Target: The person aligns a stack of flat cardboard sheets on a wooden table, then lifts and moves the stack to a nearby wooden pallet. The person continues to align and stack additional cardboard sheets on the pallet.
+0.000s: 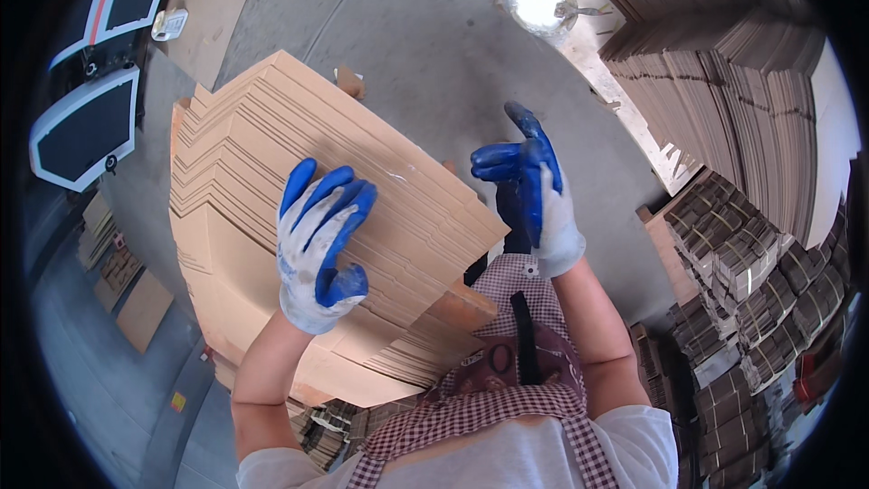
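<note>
A tall stack of flat brown cardboard sheets stands in front of me on the left, its edges stepped in staggered layers. Over its near part is my left hand, in a white glove with blue-coated fingers. The fingers are spread with nothing between them; whether they touch the top sheet I cannot tell. My right hand, gloved alike, hangs in the air just past the stack's right corner. One finger points away from me and others bend leftward, with no object visible in them.
At the far right rises another big stack of cardboard, beside a pale board with a roll of clear tape. Strapped cardboard bundles are piled at the lower right. A machine with dark panels stands at the left.
</note>
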`<move>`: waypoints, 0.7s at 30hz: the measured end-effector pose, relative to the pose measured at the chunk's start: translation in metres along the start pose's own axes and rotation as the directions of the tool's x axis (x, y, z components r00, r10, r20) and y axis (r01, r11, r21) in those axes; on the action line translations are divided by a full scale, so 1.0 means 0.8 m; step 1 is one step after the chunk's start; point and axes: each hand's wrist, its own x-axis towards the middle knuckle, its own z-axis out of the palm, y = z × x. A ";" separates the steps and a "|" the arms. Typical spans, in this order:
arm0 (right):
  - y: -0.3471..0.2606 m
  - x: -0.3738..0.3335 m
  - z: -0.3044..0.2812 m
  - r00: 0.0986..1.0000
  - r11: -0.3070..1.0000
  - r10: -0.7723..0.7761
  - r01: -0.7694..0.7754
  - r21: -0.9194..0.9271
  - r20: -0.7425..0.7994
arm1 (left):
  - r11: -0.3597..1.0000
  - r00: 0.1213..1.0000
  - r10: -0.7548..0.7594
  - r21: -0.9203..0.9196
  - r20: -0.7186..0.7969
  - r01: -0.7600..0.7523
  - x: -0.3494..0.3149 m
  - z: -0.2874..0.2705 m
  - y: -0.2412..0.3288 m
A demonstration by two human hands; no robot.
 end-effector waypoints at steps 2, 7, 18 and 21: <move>-0.004 -0.003 -0.011 1.000 0.967 0.025 -0.029 0.254 0.019 | 0.998 0.998 0.058 -0.011 -0.030 -0.058 -0.001 0.001 0.008; -0.037 -0.029 -0.018 1.000 0.891 0.014 -0.021 0.453 0.019 | 0.972 0.975 0.221 -0.088 0.016 -0.219 -0.015 0.011 0.053; -0.047 -0.008 0.003 0.929 0.914 0.326 -0.262 -0.311 0.176 | 0.995 0.988 0.046 0.085 0.149 -0.059 -0.013 0.039 0.101; -0.049 -0.003 0.030 0.909 0.811 0.354 -0.180 -0.557 0.222 | 0.990 0.993 0.046 0.130 0.106 -0.060 -0.018 0.036 0.082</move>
